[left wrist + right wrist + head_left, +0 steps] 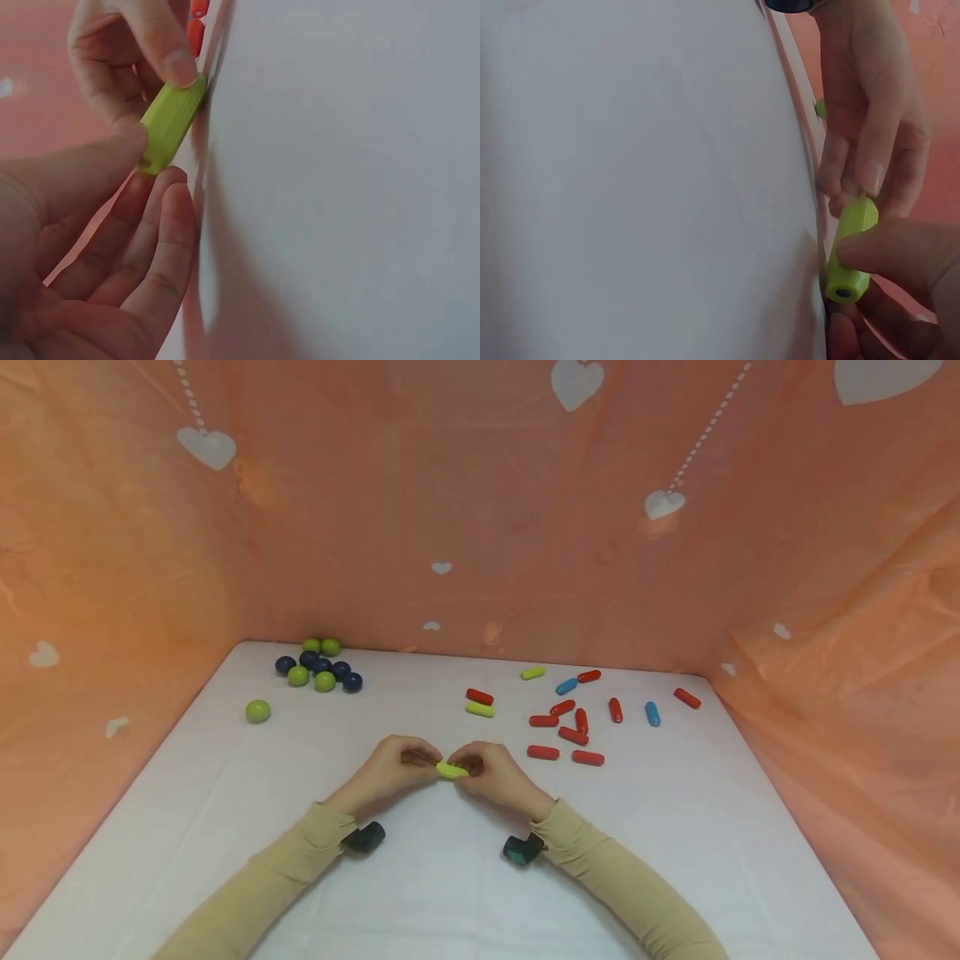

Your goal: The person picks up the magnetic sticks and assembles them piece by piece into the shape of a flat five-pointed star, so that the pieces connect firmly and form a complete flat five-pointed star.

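Observation:
Both hands meet over the middle of the table around one short yellow-green toy rod [452, 771]. My left hand [396, 765] pinches its left end between thumb and fingers. The right hand [491, 774] grips the other end the same way. In the left wrist view the rod [174, 124] shows ridged sides and slants between the two thumbs. A dark round spot marks the near end of the rod [851, 259] in the right wrist view, where the right thumb lies along its side.
Green balls [258, 711] and dark blue balls [352, 682] cluster at the back left. Red rods [543, 752], blue rods [652, 714] and yellow-green rods [532, 673] lie scattered at the back right. An orange cloth [480, 527] with white hearts surrounds the white table [435, 893].

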A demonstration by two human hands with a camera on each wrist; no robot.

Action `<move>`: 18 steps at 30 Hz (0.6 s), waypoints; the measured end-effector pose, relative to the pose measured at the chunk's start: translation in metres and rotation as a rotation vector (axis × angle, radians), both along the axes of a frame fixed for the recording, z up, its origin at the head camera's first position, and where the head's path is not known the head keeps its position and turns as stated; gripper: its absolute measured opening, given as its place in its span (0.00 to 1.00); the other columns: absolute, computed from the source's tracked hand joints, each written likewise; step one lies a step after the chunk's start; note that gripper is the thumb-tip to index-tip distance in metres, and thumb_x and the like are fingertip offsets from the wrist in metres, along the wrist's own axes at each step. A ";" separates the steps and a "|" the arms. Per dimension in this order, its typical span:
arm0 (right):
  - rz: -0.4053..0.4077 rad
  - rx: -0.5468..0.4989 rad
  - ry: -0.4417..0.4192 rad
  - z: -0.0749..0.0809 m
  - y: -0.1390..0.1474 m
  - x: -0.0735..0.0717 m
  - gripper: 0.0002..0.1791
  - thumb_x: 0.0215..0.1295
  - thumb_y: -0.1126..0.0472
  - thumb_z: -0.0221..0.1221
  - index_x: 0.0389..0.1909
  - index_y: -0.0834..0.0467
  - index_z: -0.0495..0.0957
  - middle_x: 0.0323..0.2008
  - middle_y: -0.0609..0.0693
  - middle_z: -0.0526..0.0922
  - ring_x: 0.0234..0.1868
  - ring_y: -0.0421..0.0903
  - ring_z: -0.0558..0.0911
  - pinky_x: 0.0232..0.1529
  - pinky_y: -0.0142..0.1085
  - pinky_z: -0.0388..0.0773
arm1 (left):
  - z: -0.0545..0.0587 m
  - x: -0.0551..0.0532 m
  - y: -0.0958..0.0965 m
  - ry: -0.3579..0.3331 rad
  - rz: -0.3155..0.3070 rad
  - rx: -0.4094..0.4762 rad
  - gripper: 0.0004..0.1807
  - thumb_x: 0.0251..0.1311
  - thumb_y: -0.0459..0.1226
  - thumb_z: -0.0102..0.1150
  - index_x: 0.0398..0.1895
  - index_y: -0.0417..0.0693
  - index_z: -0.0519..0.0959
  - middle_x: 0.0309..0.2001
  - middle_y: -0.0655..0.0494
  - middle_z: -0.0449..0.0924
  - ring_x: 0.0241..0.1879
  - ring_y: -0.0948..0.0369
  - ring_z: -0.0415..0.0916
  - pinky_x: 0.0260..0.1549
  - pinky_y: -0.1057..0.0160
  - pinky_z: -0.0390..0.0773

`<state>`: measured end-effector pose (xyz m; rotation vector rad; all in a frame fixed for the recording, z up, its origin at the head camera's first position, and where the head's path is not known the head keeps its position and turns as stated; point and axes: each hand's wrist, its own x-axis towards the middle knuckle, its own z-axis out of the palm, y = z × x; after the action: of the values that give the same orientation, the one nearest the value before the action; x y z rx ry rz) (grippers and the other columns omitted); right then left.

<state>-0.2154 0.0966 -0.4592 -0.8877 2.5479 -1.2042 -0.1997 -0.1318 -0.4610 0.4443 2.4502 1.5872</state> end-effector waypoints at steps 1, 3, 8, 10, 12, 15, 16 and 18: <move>0.000 0.002 -0.001 0.000 0.000 0.000 0.15 0.61 0.69 0.67 0.49 0.61 0.84 0.44 0.53 0.87 0.41 0.43 0.80 0.45 0.28 0.78 | 0.001 0.001 -0.003 -0.011 0.002 0.004 0.14 0.60 0.33 0.69 0.49 0.40 0.84 0.48 0.46 0.87 0.46 0.58 0.85 0.49 0.63 0.85; -0.004 0.006 -0.013 0.000 0.000 0.000 0.15 0.61 0.69 0.67 0.50 0.60 0.84 0.44 0.53 0.87 0.41 0.43 0.79 0.45 0.28 0.78 | 0.003 0.000 -0.011 -0.031 0.009 0.014 0.15 0.61 0.34 0.69 0.50 0.40 0.83 0.50 0.46 0.86 0.47 0.58 0.84 0.50 0.63 0.84; -0.006 0.004 -0.042 0.000 0.001 0.000 0.16 0.63 0.67 0.67 0.52 0.59 0.83 0.48 0.52 0.86 0.45 0.44 0.80 0.48 0.29 0.78 | 0.014 -0.007 -0.043 -0.030 0.081 0.056 0.19 0.62 0.34 0.68 0.56 0.36 0.80 0.54 0.39 0.83 0.48 0.59 0.83 0.48 0.69 0.83; -0.009 0.003 -0.046 -0.001 0.001 0.000 0.16 0.63 0.67 0.67 0.53 0.59 0.82 0.49 0.52 0.86 0.45 0.44 0.80 0.49 0.29 0.78 | 0.019 -0.010 -0.059 0.017 0.122 0.053 0.21 0.63 0.34 0.68 0.57 0.34 0.79 0.55 0.36 0.82 0.48 0.60 0.83 0.47 0.72 0.82; -0.012 0.002 -0.047 -0.001 0.002 0.001 0.16 0.63 0.66 0.66 0.53 0.59 0.82 0.49 0.52 0.86 0.46 0.44 0.80 0.49 0.29 0.78 | 0.024 -0.012 -0.076 0.059 0.173 0.028 0.22 0.63 0.34 0.68 0.58 0.34 0.78 0.56 0.34 0.81 0.47 0.64 0.82 0.46 0.75 0.81; -0.006 -0.001 -0.039 -0.001 0.002 0.001 0.16 0.63 0.67 0.66 0.52 0.59 0.82 0.49 0.53 0.86 0.45 0.44 0.79 0.48 0.29 0.78 | 0.030 -0.013 -0.101 0.133 0.245 -0.016 0.24 0.63 0.36 0.68 0.59 0.33 0.77 0.56 0.32 0.80 0.45 0.73 0.80 0.44 0.78 0.80; -0.005 -0.001 -0.038 0.000 0.002 0.001 0.16 0.63 0.67 0.66 0.52 0.59 0.82 0.49 0.53 0.86 0.45 0.44 0.79 0.48 0.29 0.78 | 0.032 -0.012 -0.109 0.151 0.274 -0.030 0.24 0.63 0.37 0.68 0.60 0.33 0.77 0.56 0.32 0.80 0.44 0.77 0.78 0.44 0.80 0.79; -0.009 -0.003 -0.042 0.000 0.003 0.002 0.16 0.63 0.67 0.67 0.52 0.59 0.82 0.49 0.53 0.86 0.45 0.44 0.79 0.48 0.29 0.78 | 0.035 -0.012 -0.124 0.193 0.330 -0.044 0.25 0.63 0.37 0.69 0.60 0.33 0.77 0.57 0.30 0.79 0.43 0.81 0.76 0.43 0.82 0.78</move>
<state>-0.2139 0.0995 -0.4594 -0.8439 2.5207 -1.2163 -0.2115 -0.2560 -0.4262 0.1997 2.8189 1.6729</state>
